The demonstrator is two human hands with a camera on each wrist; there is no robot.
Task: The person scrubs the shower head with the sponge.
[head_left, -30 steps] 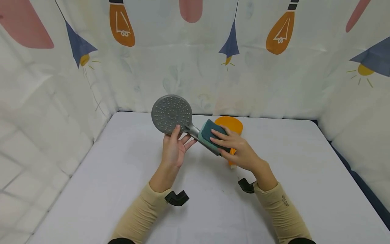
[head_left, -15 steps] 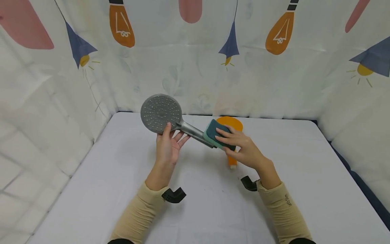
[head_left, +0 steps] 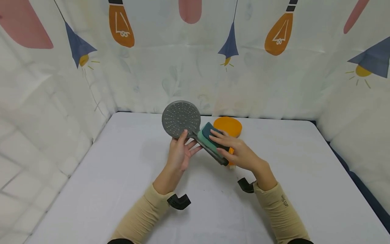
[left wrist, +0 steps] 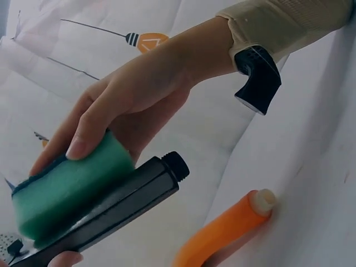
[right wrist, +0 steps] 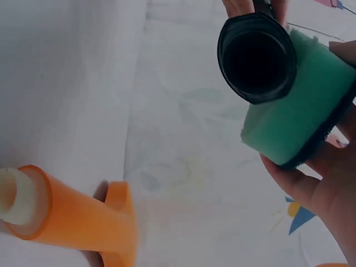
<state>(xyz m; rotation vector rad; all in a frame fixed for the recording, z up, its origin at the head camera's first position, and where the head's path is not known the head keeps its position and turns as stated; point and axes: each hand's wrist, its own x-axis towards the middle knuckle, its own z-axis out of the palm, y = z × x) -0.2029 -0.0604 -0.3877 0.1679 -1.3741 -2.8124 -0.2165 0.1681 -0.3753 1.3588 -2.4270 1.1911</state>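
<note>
My left hand (head_left: pixel 179 154) holds a grey shower head (head_left: pixel 181 119) near its neck, thumb on the rim of the nozzle face. The nozzle face is toward me, and the handle (left wrist: pixel 119 214) slants down to the right, its threaded end bare. In my right hand (head_left: pixel 239 150) is a green sponge (left wrist: pixel 78 186) with a dark scouring layer, gripped from above. Its soft green side (right wrist: pixel 306 100) lies against the handle. Both things are held above the table.
An orange shower head (head_left: pixel 228 126) lies on the white table (head_left: pixel 122 176) behind the right hand, its pale-tipped handle (right wrist: pixel 83 217) partly hidden in the head view. Patterned cloth walls (head_left: pixel 189 67) enclose the back and sides.
The shower head first shifts left, so the sponge comes nearer the handle's end. Then it moves back right and tilts more steeply, leaving the sponge closer to the neck.
</note>
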